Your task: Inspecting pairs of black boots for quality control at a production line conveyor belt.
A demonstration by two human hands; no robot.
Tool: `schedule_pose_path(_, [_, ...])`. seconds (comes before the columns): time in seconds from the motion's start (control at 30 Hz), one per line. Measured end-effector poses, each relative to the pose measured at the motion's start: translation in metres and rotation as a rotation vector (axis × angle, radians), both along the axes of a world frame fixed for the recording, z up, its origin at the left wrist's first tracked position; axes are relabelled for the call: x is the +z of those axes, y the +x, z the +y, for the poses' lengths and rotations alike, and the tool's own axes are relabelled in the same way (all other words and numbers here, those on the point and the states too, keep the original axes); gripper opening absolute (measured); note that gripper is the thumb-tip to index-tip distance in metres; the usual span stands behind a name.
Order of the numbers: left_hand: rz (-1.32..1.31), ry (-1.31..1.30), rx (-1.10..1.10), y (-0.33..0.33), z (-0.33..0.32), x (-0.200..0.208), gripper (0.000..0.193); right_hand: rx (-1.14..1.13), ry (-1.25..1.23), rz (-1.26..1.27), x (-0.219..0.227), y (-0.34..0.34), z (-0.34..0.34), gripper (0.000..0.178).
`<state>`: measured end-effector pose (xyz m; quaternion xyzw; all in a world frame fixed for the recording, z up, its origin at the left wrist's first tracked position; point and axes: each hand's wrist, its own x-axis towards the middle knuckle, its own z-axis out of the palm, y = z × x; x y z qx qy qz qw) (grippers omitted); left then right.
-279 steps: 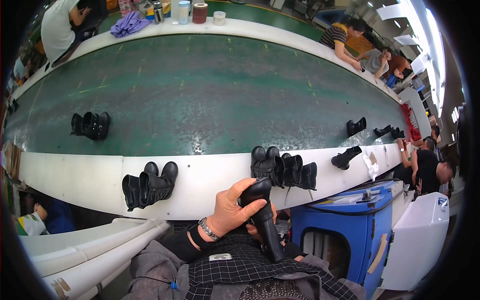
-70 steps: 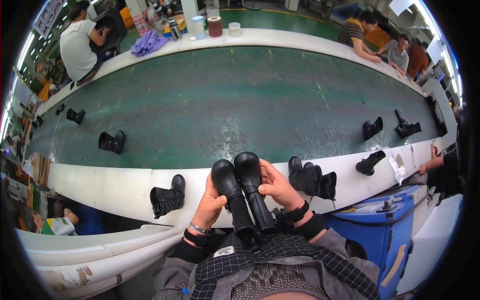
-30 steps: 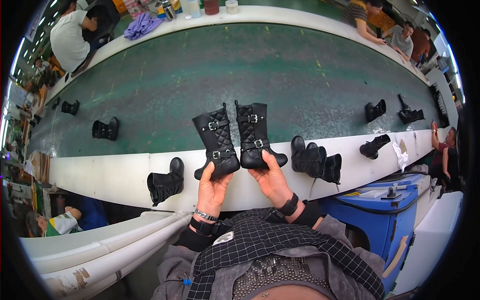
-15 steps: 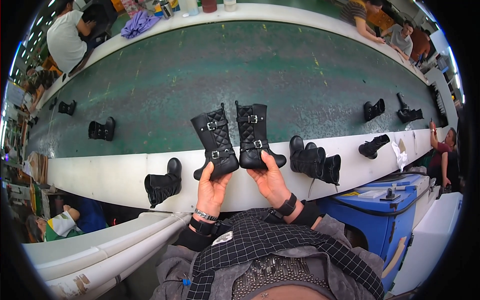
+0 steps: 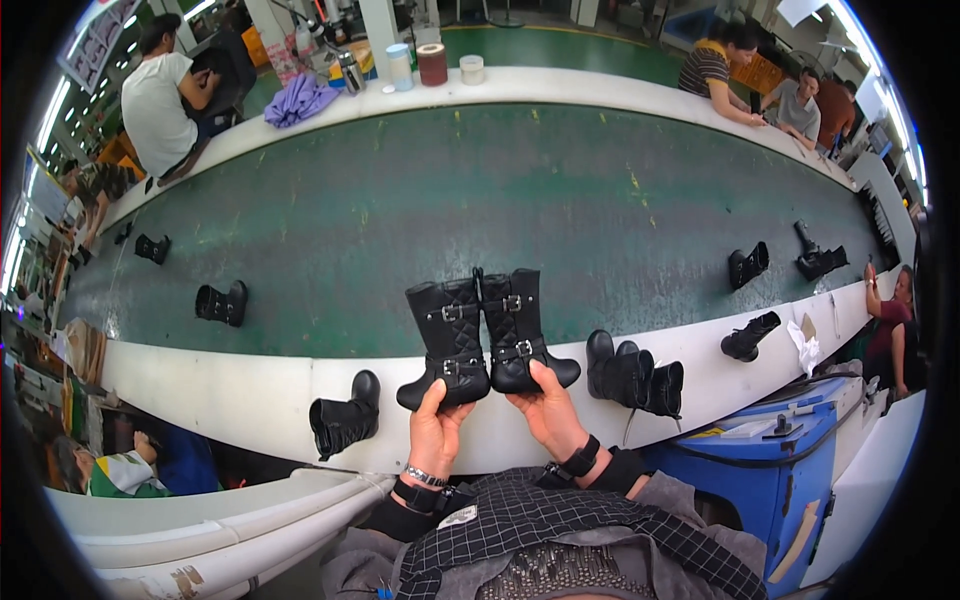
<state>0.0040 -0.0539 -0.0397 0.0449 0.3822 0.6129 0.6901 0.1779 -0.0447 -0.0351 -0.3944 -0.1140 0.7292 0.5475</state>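
Two black boots with quilted fronts and silver buckles are held up side by side, their tops touching or nearly so. My left hand [image 5: 436, 432] grips the left boot [image 5: 449, 335] low at the foot, thumb in front. The right boot [image 5: 520, 325] is held the same way by my right hand [image 5: 544, 410]. Both boots stand upright above the near white ledge, toes close together and heels turned outward. To the left, a single black boot [image 5: 345, 414] lies tipped on the ledge. Right of my hands sits a cluster of black boots [image 5: 632, 376].
A green conveyor belt [image 5: 400, 220] stretches across, with boots at its left and right. Another boot [image 5: 750, 336] and white paper [image 5: 803, 345] lie on the ledge. A blue machine [image 5: 750, 460] stands at my right, white pipes [image 5: 220, 530] at my left. People sit across and beside the belt.
The view has tilted up, so the scene sits lower and more of the far side shows. The boots' tops have drawn together; both hands keep their hold.
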Motion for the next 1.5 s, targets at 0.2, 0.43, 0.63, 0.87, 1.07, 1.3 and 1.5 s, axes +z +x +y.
schedule_pose_path(0.2, [0.02,0.021,0.001,-0.001,0.001,0.0,0.032,-0.01,0.002,-0.022,0.001,-0.002,0.0,0.033])
schedule_pose_path(0.43, [-0.073,0.027,-0.052,-0.008,0.0,-0.003,0.035,0.113,0.004,0.088,-0.007,0.008,0.004,0.042])
schedule_pose_path(0.63, [-0.172,-0.069,-0.339,-0.034,0.01,-0.054,0.042,0.246,-0.037,0.166,-0.05,0.037,0.008,0.04])
schedule_pose_path(0.87, [1.619,0.028,-0.395,-0.035,-0.021,-0.08,0.086,0.32,-0.295,-0.897,-0.083,0.066,-0.029,0.041])
schedule_pose_path(1.07, [1.712,0.311,-0.394,-0.004,-0.009,-0.062,0.086,0.018,0.463,-1.739,-0.047,0.05,-0.026,0.043])
schedule_pose_path(1.3, [1.679,-0.006,-0.428,0.007,0.078,-0.051,0.08,0.143,0.399,-1.857,-0.042,0.02,0.066,0.054])
schedule_pose_path(1.5, [1.652,-0.234,-0.641,0.019,0.085,-0.058,0.092,0.676,-0.071,-2.03,-0.057,-0.003,0.082,0.109])
